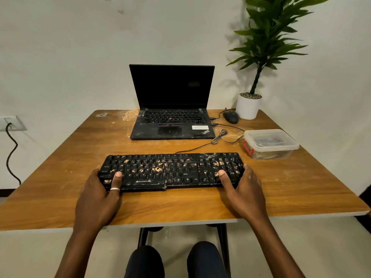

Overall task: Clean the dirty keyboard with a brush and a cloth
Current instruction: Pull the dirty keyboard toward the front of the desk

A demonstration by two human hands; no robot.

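Keyboard [171,171] position: in the head view we find the black unit lying flat on the wooden bench [60,177], near the front edge and roughly centred, with its long side parallel to that edge. We note tan crumbs and pale specks scattered over most of its keys, densest across the middle rows and the right-hand block.

Our left hand [100,194] grasps the keyboard's left end: the thumb, which carries a silver ring, lies on top of the lower-left keys, and the fingers [96,173] wrap around the left edge. Our right hand [244,192] grasps the right end in the same way, thumb pressed on the keys near the lower right, fingers curled around the right edge. Whether the keyboard rests on the bench or is slightly raised, we cannot tell.

A thin black cable [197,147] runs from the keyboard's rear edge toward the open laptop [171,103], which stands behind the keyboard with a dark screen and a dusty palm rest. We see a black mouse [230,116] to the right of the laptop, just beside a white pot holding a green plant [261,47]. A clear lidded container [271,143] with a red clasp sits right of the keyboard's far corner, apart from it. Tan powder marks the bench left of the laptop.
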